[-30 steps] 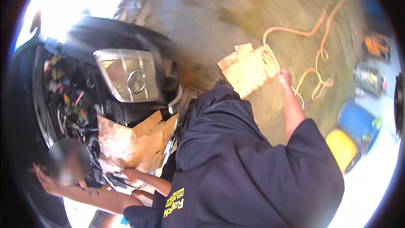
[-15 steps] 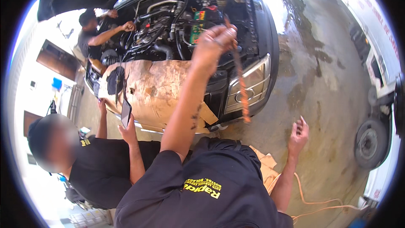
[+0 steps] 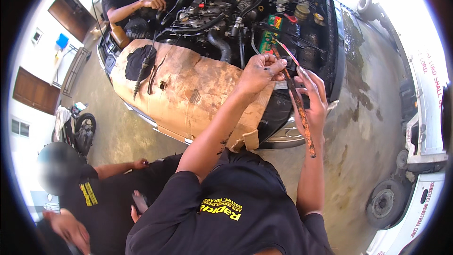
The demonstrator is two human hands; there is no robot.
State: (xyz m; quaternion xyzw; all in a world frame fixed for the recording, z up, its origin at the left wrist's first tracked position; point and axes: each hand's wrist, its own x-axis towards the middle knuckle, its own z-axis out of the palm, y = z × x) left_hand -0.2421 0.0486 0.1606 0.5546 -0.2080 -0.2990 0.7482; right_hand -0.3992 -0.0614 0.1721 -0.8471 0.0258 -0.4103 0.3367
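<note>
Over the front of a vehicle's engine bay, my left hand (image 3: 262, 74) pinches a long, narrow, rust-orange strip (image 3: 303, 122) near its upper end. The strip slants down to the right, its lower end hanging in front of my right wrist. Close beside it, my right hand (image 3: 311, 98) is raised with its fingers closed on a thin white-and-red stick (image 3: 289, 53) pointing up and left. The stick's kind is not clear, and its lower end is hidden by my fingers. Behind both hands sits a car battery (image 3: 270, 34) with a green label.
Stained cardboard (image 3: 188, 97) covers the vehicle's front, with a dark cable-like part (image 3: 145, 66) on it. A co-worker (image 3: 127, 4) reaches into the engine bay (image 3: 203, 19) at far left; another (image 3: 108, 193) is near on my left. A truck wheel (image 3: 387, 203) stands at right.
My left hand has lowered the strip toward the engine bay. My right hand has come up from the lower right beside it, now with the thin stick. The near co-worker's phone is lower.
</note>
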